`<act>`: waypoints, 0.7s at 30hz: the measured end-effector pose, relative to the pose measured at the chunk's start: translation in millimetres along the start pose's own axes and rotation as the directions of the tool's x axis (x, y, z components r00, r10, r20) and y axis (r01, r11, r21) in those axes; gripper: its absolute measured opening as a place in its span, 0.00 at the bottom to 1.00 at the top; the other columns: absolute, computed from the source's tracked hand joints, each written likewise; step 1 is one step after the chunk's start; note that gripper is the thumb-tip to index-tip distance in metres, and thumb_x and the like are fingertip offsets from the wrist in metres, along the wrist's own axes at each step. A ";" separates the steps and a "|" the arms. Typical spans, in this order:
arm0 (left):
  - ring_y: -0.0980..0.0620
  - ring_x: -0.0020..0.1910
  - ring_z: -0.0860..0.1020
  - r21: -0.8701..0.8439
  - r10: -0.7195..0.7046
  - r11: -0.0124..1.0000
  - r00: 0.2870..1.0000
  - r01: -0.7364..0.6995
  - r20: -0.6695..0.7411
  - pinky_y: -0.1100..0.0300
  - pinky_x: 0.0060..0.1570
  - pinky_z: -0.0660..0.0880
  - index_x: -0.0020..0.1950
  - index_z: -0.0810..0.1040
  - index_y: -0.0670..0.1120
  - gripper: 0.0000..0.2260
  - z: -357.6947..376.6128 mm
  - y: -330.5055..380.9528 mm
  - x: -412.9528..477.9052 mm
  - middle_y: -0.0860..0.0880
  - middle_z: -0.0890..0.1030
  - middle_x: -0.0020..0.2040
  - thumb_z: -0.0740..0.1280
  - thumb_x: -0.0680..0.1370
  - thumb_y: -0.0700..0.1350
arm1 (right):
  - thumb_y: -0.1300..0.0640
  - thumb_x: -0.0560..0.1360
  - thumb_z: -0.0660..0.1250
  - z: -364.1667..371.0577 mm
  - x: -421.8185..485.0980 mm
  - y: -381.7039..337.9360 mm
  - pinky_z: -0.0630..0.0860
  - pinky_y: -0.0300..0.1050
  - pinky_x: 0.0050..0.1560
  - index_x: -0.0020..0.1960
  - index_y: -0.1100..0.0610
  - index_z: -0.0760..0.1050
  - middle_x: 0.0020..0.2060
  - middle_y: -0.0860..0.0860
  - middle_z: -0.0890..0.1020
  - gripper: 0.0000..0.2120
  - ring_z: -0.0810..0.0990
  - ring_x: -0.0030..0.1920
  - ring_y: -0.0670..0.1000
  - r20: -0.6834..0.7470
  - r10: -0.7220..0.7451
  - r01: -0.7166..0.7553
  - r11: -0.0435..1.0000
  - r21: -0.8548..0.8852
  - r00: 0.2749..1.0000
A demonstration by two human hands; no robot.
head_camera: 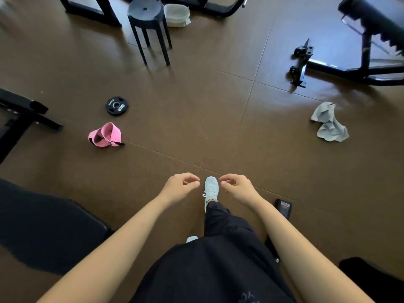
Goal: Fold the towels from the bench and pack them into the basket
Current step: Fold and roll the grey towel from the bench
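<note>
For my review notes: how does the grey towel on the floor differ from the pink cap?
The towel is grey; the cap is pink with a black strap. The towel lies crumpled and limp; the cap keeps its rounded shape. The towel is on the person's right, the cap on the left near a weight plate. Both lie loose on the brown floor.

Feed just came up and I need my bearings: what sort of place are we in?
Most likely a gym. A weight plate lies on the brown tiled floor, a padded bench on a black frame stands at far right, and a grey towel lies crumpled on the floor near it.
</note>
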State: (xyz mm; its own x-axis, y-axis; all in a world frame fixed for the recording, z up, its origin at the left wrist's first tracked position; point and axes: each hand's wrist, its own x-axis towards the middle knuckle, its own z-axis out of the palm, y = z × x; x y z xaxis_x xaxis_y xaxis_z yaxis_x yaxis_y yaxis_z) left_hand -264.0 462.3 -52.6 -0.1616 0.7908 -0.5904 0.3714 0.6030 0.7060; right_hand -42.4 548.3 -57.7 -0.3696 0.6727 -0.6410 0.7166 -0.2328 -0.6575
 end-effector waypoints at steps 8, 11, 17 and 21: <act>0.56 0.52 0.81 -0.002 0.000 1.000 0.997 0.000 -0.080 0.62 0.52 0.75 0.55 0.85 0.51 0.06 -80.7 88.0 133.6 0.54 0.86 0.51 0.71 0.79 0.48 | 0.53 0.80 0.65 -91.9 138.3 -96.3 0.71 0.42 0.52 0.60 0.52 0.83 0.50 0.50 0.84 0.12 0.79 0.53 0.50 0.086 -0.047 0.058 0.990 -0.132 0.995; 0.57 0.52 0.81 -0.039 0.010 0.999 0.993 -0.015 -0.121 0.63 0.53 0.75 0.55 0.85 0.51 0.06 -112.7 111.0 177.6 0.54 0.86 0.52 0.71 0.79 0.47 | 0.53 0.80 0.65 -118.2 186.8 -136.8 0.74 0.43 0.53 0.60 0.52 0.82 0.49 0.51 0.84 0.12 0.79 0.51 0.51 0.103 -0.062 0.078 0.984 -0.162 0.993; 0.54 0.52 0.81 -0.125 0.002 0.992 0.990 -0.020 -0.140 0.60 0.56 0.76 0.50 0.84 0.56 0.04 -185.1 142.5 281.1 0.55 0.86 0.51 0.71 0.79 0.47 | 0.53 0.80 0.66 -154.3 298.0 -216.7 0.73 0.43 0.52 0.59 0.53 0.83 0.49 0.50 0.85 0.11 0.80 0.52 0.51 0.081 -0.078 0.095 0.970 -0.226 0.994; 0.57 0.49 0.80 -0.125 0.021 0.991 0.991 -0.038 -0.135 0.62 0.54 0.75 0.52 0.84 0.55 0.04 -247.4 167.5 356.5 0.56 0.85 0.51 0.71 0.79 0.48 | 0.54 0.79 0.67 -173.9 371.9 -276.9 0.74 0.43 0.54 0.57 0.52 0.83 0.45 0.49 0.84 0.09 0.81 0.51 0.51 0.051 -0.059 0.069 0.972 -0.226 0.997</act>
State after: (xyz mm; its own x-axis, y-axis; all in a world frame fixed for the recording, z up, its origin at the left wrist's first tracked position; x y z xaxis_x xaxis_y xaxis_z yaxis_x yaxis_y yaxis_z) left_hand -485.6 871.2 -48.1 -0.2754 0.8101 -0.5176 0.2596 0.5811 0.7714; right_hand -275.5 985.1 -45.2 -0.4412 0.6485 -0.6203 0.8044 -0.0208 -0.5938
